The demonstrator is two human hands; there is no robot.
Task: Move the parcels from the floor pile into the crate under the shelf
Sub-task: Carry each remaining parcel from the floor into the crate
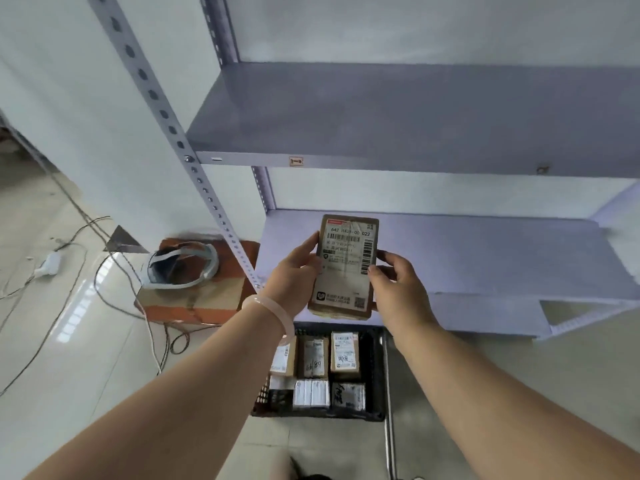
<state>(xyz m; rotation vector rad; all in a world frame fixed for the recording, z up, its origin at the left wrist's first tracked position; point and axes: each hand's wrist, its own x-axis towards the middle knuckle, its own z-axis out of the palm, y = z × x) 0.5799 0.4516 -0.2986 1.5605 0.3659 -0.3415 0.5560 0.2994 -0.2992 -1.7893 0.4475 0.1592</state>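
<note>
Matt cardboard parcel [346, 268], paper label; glossy tiled floor [69, 306].

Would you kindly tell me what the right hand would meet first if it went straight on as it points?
Probably the white wall at the back: the right hand, gripping the brown labelled cardboard parcel, points forward above the pale grey lower shelf board, with nothing visible between. Depth is unclear.

A brown parcel [346, 271] is covered by a white label [346, 251] printed with black barcodes; the crate [375, 375] is coloured black, the shelf [415, 109] grey.
</note>
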